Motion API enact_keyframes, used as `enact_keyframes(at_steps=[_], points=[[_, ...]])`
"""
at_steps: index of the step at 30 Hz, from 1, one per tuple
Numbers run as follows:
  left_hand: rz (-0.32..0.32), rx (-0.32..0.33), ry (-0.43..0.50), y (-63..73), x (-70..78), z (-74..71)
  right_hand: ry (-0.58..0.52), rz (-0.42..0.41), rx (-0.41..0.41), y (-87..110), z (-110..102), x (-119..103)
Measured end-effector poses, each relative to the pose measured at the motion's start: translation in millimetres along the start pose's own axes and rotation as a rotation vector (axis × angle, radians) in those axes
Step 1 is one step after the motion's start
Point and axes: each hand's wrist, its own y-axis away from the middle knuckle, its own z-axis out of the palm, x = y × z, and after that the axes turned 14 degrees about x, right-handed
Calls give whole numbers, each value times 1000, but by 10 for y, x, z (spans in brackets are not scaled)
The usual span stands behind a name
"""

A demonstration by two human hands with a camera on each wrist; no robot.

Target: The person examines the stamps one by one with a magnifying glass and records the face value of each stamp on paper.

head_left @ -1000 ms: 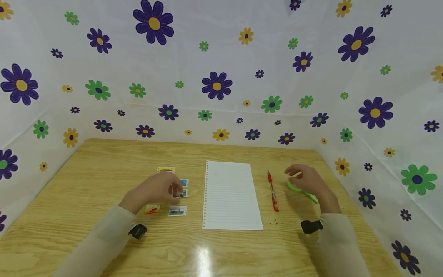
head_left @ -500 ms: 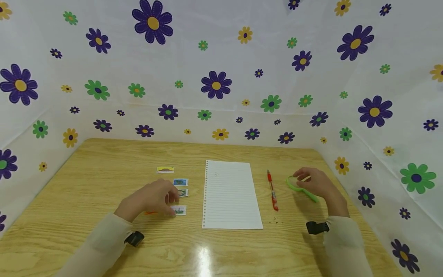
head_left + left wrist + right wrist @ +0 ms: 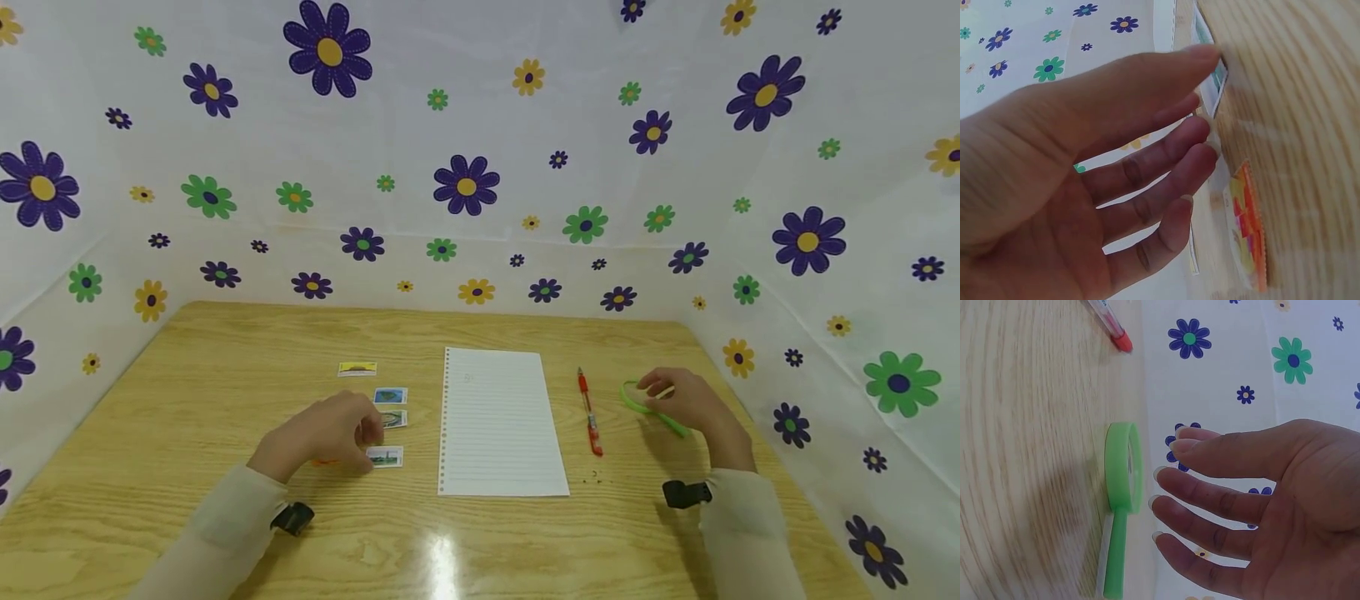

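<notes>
My left hand (image 3: 330, 433) hovers low over several small picture stamps on the table's left part, its fingers loosely bent and holding nothing. The thumb overlaps the edge of a greenish landscape stamp (image 3: 386, 457) in the head view. An orange-and-red stamp (image 3: 1247, 228) lies below the fingers in the left wrist view; in the head view the hand mostly covers it. My right hand (image 3: 693, 404) hangs beside a green magnifying glass (image 3: 1121, 481), fingers slightly bent and apart from one another. The magnifying glass lies flat, with a gap between it and the fingertips in the right wrist view.
A lined white sheet (image 3: 498, 425) lies mid-table. To its right lies a red pen (image 3: 589, 412), with small dark crumbs (image 3: 595, 478) nearer me. Behind the left hand are a yellow stamp (image 3: 357, 368) and a blue stamp (image 3: 391, 396). Flowered white cloth (image 3: 405, 125) encloses the table.
The left hand has come nearer to me, from the middle stamps to the landscape stamp, uncovering the yellow one. The right hand has shifted slightly right and nearer, showing more of the magnifying glass.
</notes>
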Motion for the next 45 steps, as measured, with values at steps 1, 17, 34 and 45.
enact_keyframes(at_steps=[1,17,34,45], points=[[-3,2,-2,0,0,-2,6,8,-1,-10,-1,-3],[-46,-5,-11,15,11,40,41,87,-25,17,-32,113],[-32,10,-31,16,43,35,18,144,-57,25,7,234],[-25,16,-37,17,31,53,1,157,-78,21,37,289]])
